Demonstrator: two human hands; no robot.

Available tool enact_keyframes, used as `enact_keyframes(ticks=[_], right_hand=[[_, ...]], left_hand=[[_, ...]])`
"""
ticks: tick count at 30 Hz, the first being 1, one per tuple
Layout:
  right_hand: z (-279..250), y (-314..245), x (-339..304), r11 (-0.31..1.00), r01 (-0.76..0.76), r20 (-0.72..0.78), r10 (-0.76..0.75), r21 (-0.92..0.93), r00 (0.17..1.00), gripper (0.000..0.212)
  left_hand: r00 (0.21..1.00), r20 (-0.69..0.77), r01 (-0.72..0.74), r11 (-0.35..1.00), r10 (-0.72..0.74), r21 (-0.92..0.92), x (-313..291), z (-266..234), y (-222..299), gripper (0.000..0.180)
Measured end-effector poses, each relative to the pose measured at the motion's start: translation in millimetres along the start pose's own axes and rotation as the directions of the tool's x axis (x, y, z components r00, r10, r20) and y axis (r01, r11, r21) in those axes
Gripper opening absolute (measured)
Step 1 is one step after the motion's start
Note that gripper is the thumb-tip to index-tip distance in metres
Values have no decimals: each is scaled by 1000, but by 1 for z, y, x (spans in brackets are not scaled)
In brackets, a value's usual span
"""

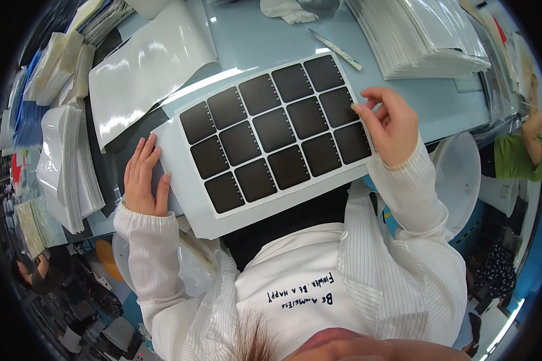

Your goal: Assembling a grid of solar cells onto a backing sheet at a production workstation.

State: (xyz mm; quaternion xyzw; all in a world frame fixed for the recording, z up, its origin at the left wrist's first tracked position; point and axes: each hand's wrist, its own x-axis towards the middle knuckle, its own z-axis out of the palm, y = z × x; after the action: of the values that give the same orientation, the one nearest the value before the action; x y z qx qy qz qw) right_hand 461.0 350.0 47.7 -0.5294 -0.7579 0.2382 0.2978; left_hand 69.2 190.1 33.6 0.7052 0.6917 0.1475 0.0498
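Note:
A white sticker sheet [258,113] with rows of black, rounded squares lies tilted before me. Beneath it is a larger plain white sheet [193,207], which shows along the left and near sides. My left hand [143,177] rests flat with fingers stretched out, at the left edge of the plain sheet. At the sticker sheet's right edge, my right hand [391,126] has its fingers curled, with the thumb tip on the edge. The undersides of its fingers are partly hidden.
A craft knife [336,49] lies beyond the sheet. Glossy white film [150,66] curls at the far left. Paper stacks stand at the far right [421,39] and left [69,168]. A white round bin [457,180] is by my right arm. Other people are at both sides.

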Motion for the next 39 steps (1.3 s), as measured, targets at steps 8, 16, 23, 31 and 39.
enact_keyframes(ticks=[8, 16, 23, 31, 39], right_hand=[[-3, -26, -58, 938, 304, 269, -254, -165, 929, 55], [17, -7, -33, 863, 448, 229, -399, -232, 888, 60], [21, 7, -14, 862, 479, 240, -435, -166, 868, 54], [19, 8, -10, 893, 433, 255, -393, -126, 884, 48], [26, 11, -3, 892, 431, 174, -407, -138, 897, 38]], left_hand=[[1000, -30, 9, 985, -4, 174, -27, -10, 10, 40], [997, -77, 25, 1000, -26, -11, -63, -16, 34, 26], [986, -163, -46, 999, 43, -17, -65, -13, 26, 29], [996, -92, -7, 988, -7, -153, -38, -2, 49, 45], [998, -44, 41, 964, -55, -261, -39, -1, 40, 49]])
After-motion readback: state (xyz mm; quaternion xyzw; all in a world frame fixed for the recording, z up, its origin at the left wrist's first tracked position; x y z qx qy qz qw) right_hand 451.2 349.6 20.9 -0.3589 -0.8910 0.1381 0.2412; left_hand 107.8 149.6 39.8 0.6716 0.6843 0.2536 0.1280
